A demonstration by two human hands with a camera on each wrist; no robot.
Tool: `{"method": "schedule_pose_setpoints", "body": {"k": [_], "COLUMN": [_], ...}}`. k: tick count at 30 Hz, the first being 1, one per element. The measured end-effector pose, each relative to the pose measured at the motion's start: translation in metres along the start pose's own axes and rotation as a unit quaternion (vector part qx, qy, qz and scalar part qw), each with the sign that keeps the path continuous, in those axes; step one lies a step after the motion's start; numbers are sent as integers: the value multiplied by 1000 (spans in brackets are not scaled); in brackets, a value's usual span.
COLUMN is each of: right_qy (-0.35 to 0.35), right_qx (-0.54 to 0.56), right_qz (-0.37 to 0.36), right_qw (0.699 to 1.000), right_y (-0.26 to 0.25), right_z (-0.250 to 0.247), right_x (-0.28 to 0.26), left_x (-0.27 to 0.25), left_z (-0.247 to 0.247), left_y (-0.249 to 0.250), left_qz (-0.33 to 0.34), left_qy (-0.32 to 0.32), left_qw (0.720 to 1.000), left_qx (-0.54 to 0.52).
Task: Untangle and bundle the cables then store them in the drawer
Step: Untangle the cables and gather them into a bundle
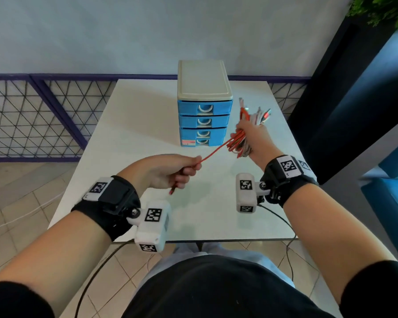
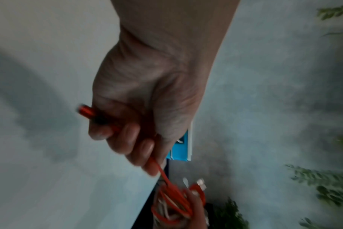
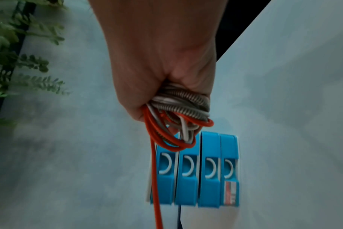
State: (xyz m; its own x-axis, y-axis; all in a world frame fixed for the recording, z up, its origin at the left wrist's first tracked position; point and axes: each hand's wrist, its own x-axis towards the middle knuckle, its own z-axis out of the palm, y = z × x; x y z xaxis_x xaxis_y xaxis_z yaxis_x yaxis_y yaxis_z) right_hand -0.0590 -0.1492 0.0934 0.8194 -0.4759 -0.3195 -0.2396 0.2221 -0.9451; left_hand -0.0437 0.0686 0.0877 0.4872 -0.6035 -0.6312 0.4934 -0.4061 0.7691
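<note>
My right hand grips a bundle of cables, red loops mixed with white and grey ones, held above the table just right of the drawer unit. Connector ends stick out past the fist. In the right wrist view the cable bundle hangs from the right hand. A taut red cable runs from the bundle to my left hand, which holds it in curled fingers. Its red plug pokes out of the left hand. All blue drawers are closed.
The white table carries only the drawer unit, near its far edge. A railing with black mesh runs behind and left. A dark pillar and blue seating stand to the right, with plants above.
</note>
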Motion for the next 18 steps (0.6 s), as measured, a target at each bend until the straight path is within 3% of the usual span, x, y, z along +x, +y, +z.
{"method": "schedule_pose_setpoints", "body": {"k": [3,5,7,9,14,18], "right_qy": [-34,-100,-155,-206,-299,-287], "right_qx": [109,123,80,18,-104,-133], "right_qz": [37,78,116,146,158,130], "right_qw": [993,984,978,967,935,940], "right_y": [-8,-10,-12,-11,2,11], "right_z": [-18,-23,-23,-16,2,12], "right_x": [4,0,-7,-14,-24,-29], "left_x": [-4,-2,3,10,21,23], "left_z": [-13,-13,-8,-3,10,20], "left_y": [-11,-9,-2,6,22,22], "left_qz": [-20,6,57,119,210,191], "left_qy": [-30,24,126,202,293,285], "left_qw": [994,976,946,928,898,925], "left_qx": [106,216,292,290,251,164]}}
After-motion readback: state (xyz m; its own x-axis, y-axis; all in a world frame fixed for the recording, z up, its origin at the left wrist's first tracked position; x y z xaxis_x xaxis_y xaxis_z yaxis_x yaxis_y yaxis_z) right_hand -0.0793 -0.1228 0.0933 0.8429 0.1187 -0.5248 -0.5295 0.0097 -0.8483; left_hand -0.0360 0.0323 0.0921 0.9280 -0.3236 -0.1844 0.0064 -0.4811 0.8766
